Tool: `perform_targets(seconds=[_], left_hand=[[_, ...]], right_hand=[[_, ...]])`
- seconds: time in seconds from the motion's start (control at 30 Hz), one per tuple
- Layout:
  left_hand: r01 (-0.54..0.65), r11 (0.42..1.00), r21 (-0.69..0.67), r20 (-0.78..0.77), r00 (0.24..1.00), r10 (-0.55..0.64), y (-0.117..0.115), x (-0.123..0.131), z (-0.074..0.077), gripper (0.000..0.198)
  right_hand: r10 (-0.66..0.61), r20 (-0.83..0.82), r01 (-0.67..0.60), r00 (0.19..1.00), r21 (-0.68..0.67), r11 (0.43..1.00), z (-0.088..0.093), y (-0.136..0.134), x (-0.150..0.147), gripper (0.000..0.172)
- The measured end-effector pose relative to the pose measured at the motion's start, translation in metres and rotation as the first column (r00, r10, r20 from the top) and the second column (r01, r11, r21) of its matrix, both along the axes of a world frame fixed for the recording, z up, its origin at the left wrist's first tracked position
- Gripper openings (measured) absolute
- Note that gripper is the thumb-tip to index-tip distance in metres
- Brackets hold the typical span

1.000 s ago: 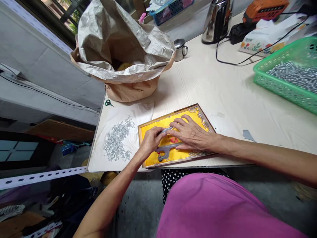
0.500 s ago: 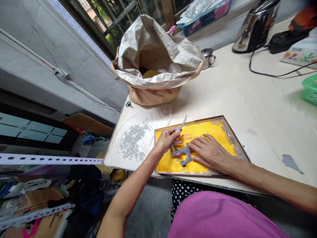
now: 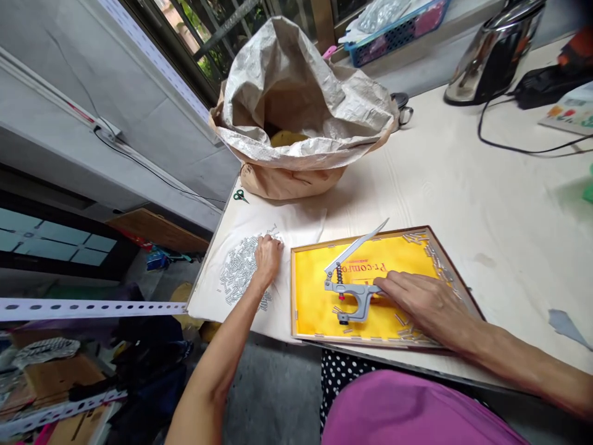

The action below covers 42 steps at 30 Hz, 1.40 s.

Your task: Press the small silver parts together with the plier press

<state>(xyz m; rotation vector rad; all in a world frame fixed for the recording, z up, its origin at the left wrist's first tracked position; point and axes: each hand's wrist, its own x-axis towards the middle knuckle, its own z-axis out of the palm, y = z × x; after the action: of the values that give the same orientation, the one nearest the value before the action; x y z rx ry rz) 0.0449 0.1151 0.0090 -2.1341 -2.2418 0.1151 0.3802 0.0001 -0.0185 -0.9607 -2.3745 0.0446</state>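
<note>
My left hand [image 3: 269,256] is over a pile of small silvery metal pieces [image 3: 238,278] on the white cloth, its fingers curled together at the pile's right edge. What they pinch, if anything, is hidden. My right hand [image 3: 424,303] holds the rear end of grey snap pliers [image 3: 356,292], which lie over a shallow tray [image 3: 293,296] with a yellow bottom. The pliers' upper lever stands raised, with a spring and a red tip facing the lower jaw. Loose metal pieces [image 3: 438,262] lie along the tray's right side, and a few are near the jaw.
Behind the tray stands a large open sack [image 3: 296,179], with green-handled scissors [image 3: 239,196] by its left corner. A metal kettle [image 3: 493,59] and a black cord are at the back right. A grey scrap [image 3: 567,329] lies to the right.
My left hand has let go of the pliers' lever and moved left to the metal pile. The lever has risen, and my right hand now grips the rear of the pliers.
</note>
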Motion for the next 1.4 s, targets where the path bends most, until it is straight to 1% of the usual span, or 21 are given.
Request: perform_targets(seconds=[0.1, 0.17, 0.23, 0.3, 0.4, 0.47, 0.5, 0.53, 0.57, 0.6, 0.67, 0.7, 0.73, 0.8, 0.87, 0.93, 1.0, 1.07, 1.17, 1.27, 1.4], left_hand=[[0.068, 0.997, -0.048, -0.050, 0.996, -0.070, 0.000, -0.003, -0.009, 0.029], [0.069, 0.997, -0.047, -0.048, 0.996, -0.071, 0.001, -0.002, -0.012, 0.028], [0.045, 0.998, -0.047, -0.034, 0.998, -0.047, 0.003, -0.001, -0.014, 0.027], [0.035, 0.998, -0.047, -0.015, 0.999, -0.036, 0.005, -0.002, -0.015, 0.026], [0.034, 0.999, -0.020, 0.032, 0.999, -0.033, 0.012, -0.005, -0.014, 0.022], [0.015, 0.999, 0.045, 0.124, 0.992, -0.021, 0.014, -0.004, -0.009, 0.018], [-0.009, 0.997, 0.082, 0.206, 0.979, -0.009, 0.013, -0.003, -0.005, 0.015], [-0.038, 0.994, 0.105, 0.317, 0.949, 0.003, 0.009, 0.001, -0.001, 0.013], [-0.065, 0.992, 0.106, 0.449, 0.893, 0.011, 0.003, 0.005, 0.003, 0.012], [-0.084, 0.993, 0.079, 0.587, 0.810, 0.022, -0.006, 0.012, 0.007, 0.013], [-0.065, 0.997, -0.033, 0.814, 0.577, 0.064, -0.030, 0.028, 0.013, 0.020], [-0.040, 0.995, -0.094, 0.880, 0.464, 0.102, -0.044, 0.037, 0.014, 0.025], [-0.025, 0.988, -0.151, 0.918, 0.367, 0.149, -0.058, 0.047, 0.015, 0.030], [-0.020, 0.968, -0.249, 0.939, 0.241, 0.247, -0.082, 0.063, 0.012, 0.035], [-0.061, 0.953, -0.295, 0.942, 0.151, 0.301, -0.098, 0.075, 0.007, 0.035], [-0.112, 0.942, -0.317, 0.942, 0.076, 0.326, -0.106, 0.082, 0.001, 0.035], [-0.140, 0.927, -0.347, 0.935, 0.026, 0.354, -0.110, 0.087, -0.003, 0.037], [-0.147, 0.911, -0.385, 0.920, 0.010, 0.391, -0.112, 0.091, -0.007, 0.039], [-0.142, 0.893, -0.426, 0.901, 0.024, 0.433, -0.116, 0.098, -0.013, 0.041], [-0.136, 0.886, -0.442, 0.893, 0.029, 0.450, -0.118, 0.104, -0.017, 0.040], [-0.136, 0.874, -0.466, 0.879, 0.046, 0.475, -0.116, 0.108, -0.017, 0.036]], right_hand=[[0.036, 0.041, -0.033, 0.999, -0.067, 0.997, 0.004, -0.002, -0.010, 0.021], [0.044, 0.056, -0.037, 0.997, -0.126, 0.991, 0.006, -0.002, -0.018, 0.019], [0.025, 0.059, -0.015, 0.998, -0.160, 0.987, 0.007, -0.001, -0.024, 0.015], [-0.004, 0.055, 0.012, 0.998, -0.149, 0.989, 0.008, 0.000, -0.027, 0.013], [-0.030, 0.069, 0.037, 0.997, -0.095, 0.995, 0.006, 0.001, -0.025, 0.012], [-0.051, 0.098, 0.058, 0.994, -0.068, 0.996, 0.004, 0.001, -0.022, 0.013], [-0.067, 0.117, 0.074, 0.991, -0.058, 0.996, 0.002, 0.001, -0.020, 0.013], [-0.085, 0.137, 0.092, 0.987, -0.049, 0.995, 0.000, 0.001, -0.018, 0.014], [-0.103, 0.157, 0.111, 0.982, -0.037, 0.993, -0.002, 0.001, -0.016, 0.014], [-0.122, 0.177, 0.129, 0.977, -0.026, 0.991, -0.003, 0.001, -0.015, 0.015], [-0.154, 0.211, 0.160, 0.965, -0.013, 0.987, -0.005, 0.002, -0.013, 0.015], [-0.167, 0.223, 0.174, 0.960, -0.011, 0.985, -0.005, 0.003, -0.012, 0.015], [-0.178, 0.234, 0.185, 0.956, -0.011, 0.983, -0.005, 0.003, -0.011, 0.015], [-0.192, 0.251, 0.201, 0.949, -0.012, 0.979, -0.003, 0.004, -0.011, 0.014], [-0.198, 0.267, 0.209, 0.943, -0.012, 0.978, -0.001, 0.004, -0.011, 0.015], [-0.200, 0.269, 0.212, 0.942, -0.018, 0.977, -0.001, 0.003, -0.011, 0.016], [-0.203, 0.259, 0.219, 0.944, -0.034, 0.975, -0.004, 0.002, -0.011, 0.017], [-0.206, 0.249, 0.226, 0.946, -0.056, 0.972, -0.008, 0.003, -0.011, 0.018], [-0.193, 0.242, 0.220, 0.951, -0.090, 0.971, -0.015, 0.004, -0.012, 0.018], [-0.176, 0.255, 0.210, 0.951, -0.113, 0.971, -0.018, 0.005, -0.014, 0.017], [-0.174, 0.266, 0.217, 0.948, -0.141, 0.966, -0.018, 0.004, -0.016, 0.015]])
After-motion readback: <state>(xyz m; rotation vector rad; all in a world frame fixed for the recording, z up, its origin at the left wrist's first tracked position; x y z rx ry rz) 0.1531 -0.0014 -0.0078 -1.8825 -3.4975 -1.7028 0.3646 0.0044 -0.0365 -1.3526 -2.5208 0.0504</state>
